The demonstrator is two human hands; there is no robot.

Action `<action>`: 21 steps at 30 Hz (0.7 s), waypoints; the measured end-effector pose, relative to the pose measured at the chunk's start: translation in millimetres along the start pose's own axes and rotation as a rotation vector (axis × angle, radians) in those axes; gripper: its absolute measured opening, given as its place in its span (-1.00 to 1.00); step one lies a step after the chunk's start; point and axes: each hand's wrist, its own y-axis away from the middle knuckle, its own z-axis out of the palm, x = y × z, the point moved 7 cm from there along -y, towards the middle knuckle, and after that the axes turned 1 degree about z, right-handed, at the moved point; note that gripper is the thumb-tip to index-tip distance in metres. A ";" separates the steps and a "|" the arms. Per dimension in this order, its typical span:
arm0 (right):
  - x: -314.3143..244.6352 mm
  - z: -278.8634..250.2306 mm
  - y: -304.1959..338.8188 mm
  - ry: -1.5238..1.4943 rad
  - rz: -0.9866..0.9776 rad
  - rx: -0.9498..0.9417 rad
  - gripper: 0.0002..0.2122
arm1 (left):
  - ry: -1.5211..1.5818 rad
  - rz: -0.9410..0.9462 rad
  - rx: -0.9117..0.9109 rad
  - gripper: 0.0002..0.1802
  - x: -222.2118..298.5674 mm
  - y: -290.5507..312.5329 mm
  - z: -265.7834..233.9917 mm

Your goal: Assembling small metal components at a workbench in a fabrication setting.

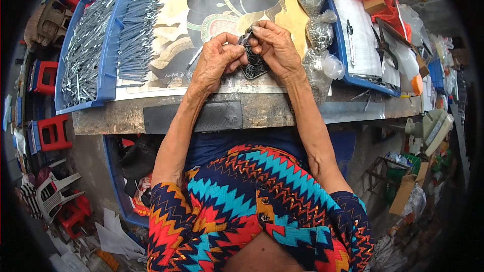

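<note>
My left hand (218, 60) and my right hand (276, 48) meet over the table, fingertips nearly touching. Between them they pinch a small dark metal piece (246, 37), mostly covered by the fingers, so its exact kind is unclear. Just under the hands lies a small black tray (256, 75) holding many tiny dark metal parts. A thin pale pen-like stick (194, 58) lies beside my left hand. The table is covered by a printed sheet with a dark horse (199, 12).
At the left stands a blue bin (108, 60) full of slim metal pieces, with a row of similar pieces (137, 38) alongside. Several knotted clear bags (318, 32) of small parts line the right. Beyond them, a blue tray (344, 53) holds black-handled pliers (384, 49).
</note>
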 end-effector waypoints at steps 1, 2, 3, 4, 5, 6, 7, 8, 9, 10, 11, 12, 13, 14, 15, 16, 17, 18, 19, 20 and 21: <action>1.8 -1.4 -0.4 0.003 0.013 0.001 -0.90 | -0.014 -0.012 0.008 -0.87 -0.2 -0.1 -0.2; 3.1 -2.1 -0.6 0.007 0.026 0.002 -0.90 | -0.027 -0.025 0.016 -0.87 -0.8 -0.2 -0.7; 3.5 -1.8 -0.8 0.007 0.026 0.002 -0.90 | -0.027 -0.024 0.017 -0.87 -1.1 -0.3 -1.0; 2.2 -1.0 -0.6 0.020 0.003 0.025 -0.91 | -0.029 -0.015 0.019 -0.87 -1.3 0.1 -1.8; 0.7 -0.1 -0.2 0.032 -0.020 0.048 -0.92 | -0.031 -0.006 0.022 -0.87 -1.3 0.5 -2.6; 0.4 2.3 -0.2 0.033 -0.018 0.047 -0.92 | -0.030 -0.006 0.024 -0.87 -1.5 0.8 -3.5; -3.3 3.6 0.0 0.086 -0.051 0.069 -0.92 | -0.043 -0.006 0.027 -0.87 -1.0 0.6 -4.2; -6.0 4.4 0.5 0.140 -0.083 0.089 -0.93 | -0.056 -0.006 0.029 -0.86 -0.7 0.5 -4.8; -4.5 5.4 1.8 0.142 -0.082 0.088 -0.93 | -0.054 -0.006 0.031 -0.86 -1.4 0.8 -4.9; -5.1 5.4 3.6 0.240 -0.117 0.111 -0.92 | -0.070 -0.013 0.045 -0.87 -3.0 1.1 -6.2; -6.7 5.6 5.0 0.337 -0.152 0.134 -0.92 | -0.085 -0.020 0.059 -0.87 -4.2 1.3 -7.5; -7.4 6.8 5.0 0.338 -0.150 0.132 -0.92 | -0.084 -0.019 0.061 -0.87 -4.4 0.9 -8.0; -9.5 9.4 5.4 0.381 -0.150 0.124 -0.91 | -0.095 0.005 0.061 -0.87 -3.2 0.6 -8.3; -10.6 10.8 6.2 0.424 -0.150 0.116 -0.90 | -0.105 0.029 0.061 -0.88 -2.0 1.0 -8.4; -10.4 9.2 6.8 0.424 -0.148 0.116 -0.90 | -0.104 0.028 0.063 -0.88 -2.1 2.1 -8.2; -10.5 9.0 6.2 0.473 -0.137 0.085 -0.89 | -0.135 0.028 0.067 -0.89 -0.9 2.2 -7.8; -10.6 9.6 6.0 0.522 -0.125 0.055 -0.88 | -0.165 0.027 0.072 -0.90 0.1 2.1 -7.3; -13.0 8.4 5.9 0.523 -0.124 0.057 -0.88 | -0.164 0.026 0.071 -0.90 1.1 1.2 -6.3; -15.0 9.3 6.9 0.457 -0.078 0.085 -0.87 | -0.164 0.016 0.072 -0.91 1.4 1.5 -6.1; -14.3 8.1 8.0 0.391 -0.033 0.113 -0.87 | -0.163 0.005 0.074 -0.91 0.7 1.4 -6.7; -14.4 1.5 6.5 0.379 -0.055 0.159 -0.85 | -0.175 0.002 0.075 -0.88 -2.4 0.5 -11.5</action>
